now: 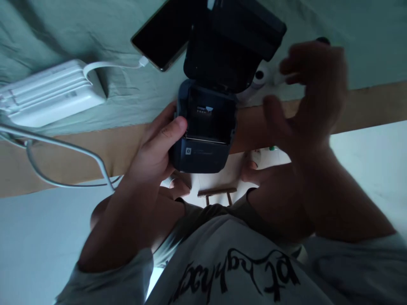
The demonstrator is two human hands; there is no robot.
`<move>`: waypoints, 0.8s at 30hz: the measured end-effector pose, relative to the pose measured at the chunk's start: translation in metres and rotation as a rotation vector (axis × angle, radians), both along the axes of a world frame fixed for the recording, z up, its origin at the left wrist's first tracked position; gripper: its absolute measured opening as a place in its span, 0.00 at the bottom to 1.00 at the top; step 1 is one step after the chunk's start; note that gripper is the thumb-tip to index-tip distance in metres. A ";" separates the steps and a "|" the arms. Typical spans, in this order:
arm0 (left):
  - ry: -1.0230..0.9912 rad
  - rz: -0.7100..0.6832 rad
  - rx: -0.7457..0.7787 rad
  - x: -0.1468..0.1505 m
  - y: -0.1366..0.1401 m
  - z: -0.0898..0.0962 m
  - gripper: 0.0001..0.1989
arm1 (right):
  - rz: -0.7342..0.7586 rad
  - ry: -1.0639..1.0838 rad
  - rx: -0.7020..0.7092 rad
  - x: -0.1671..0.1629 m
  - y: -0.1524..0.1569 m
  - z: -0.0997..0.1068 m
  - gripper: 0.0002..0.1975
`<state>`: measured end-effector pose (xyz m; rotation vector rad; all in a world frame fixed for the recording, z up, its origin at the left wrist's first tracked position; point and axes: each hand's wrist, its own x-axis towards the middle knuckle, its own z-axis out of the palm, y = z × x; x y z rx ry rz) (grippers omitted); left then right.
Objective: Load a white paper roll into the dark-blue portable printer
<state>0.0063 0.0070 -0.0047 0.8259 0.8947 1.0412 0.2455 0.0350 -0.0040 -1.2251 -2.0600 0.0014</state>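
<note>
Left hand (155, 146) holds the device (203, 156) by its left side, closed firmly on the casing: the thumb lies over the top edge and the other fingers go underneath, mostly hidden. Well to its left, a white block (60, 99) rests on the green cloth (133, 87); a white cable (108, 64) curves from it to the phone (165, 38), which lies above the hand, close to the raised lid. The device sits in front of the person at the table's brown edge (104, 146), its dark compartment exposed, the lid (219, 63) swung up and away from the body. A white bottle (259, 78) stands just right of the lid. Farthest right, the right hand (313, 93) is raised and blurred, loosely open, thumb spread from partly curled fingers, apart from the device. Whether its fingertips touch anything near the bottle, I cannot tell.
</note>
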 end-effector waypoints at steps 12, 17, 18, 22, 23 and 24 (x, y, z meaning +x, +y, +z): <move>-0.032 0.036 0.042 -0.002 -0.002 -0.010 0.19 | -0.028 -0.040 -0.280 -0.015 0.009 -0.008 0.25; -0.059 0.015 0.045 0.000 -0.001 -0.007 0.17 | 0.002 -0.058 -0.182 -0.009 0.002 -0.015 0.25; -0.069 0.018 0.050 0.001 -0.001 -0.007 0.16 | -0.011 -0.061 -0.170 -0.009 0.002 -0.015 0.27; -0.105 0.016 0.074 0.003 0.001 -0.012 0.16 | -0.006 0.126 -0.204 -0.009 -0.002 -0.007 0.28; -0.116 0.012 0.083 0.003 0.001 -0.013 0.16 | 0.011 0.210 -0.186 -0.009 -0.004 -0.004 0.26; -0.120 0.017 0.087 0.002 0.001 -0.014 0.16 | 0.033 0.279 -0.156 -0.011 -0.006 0.000 0.23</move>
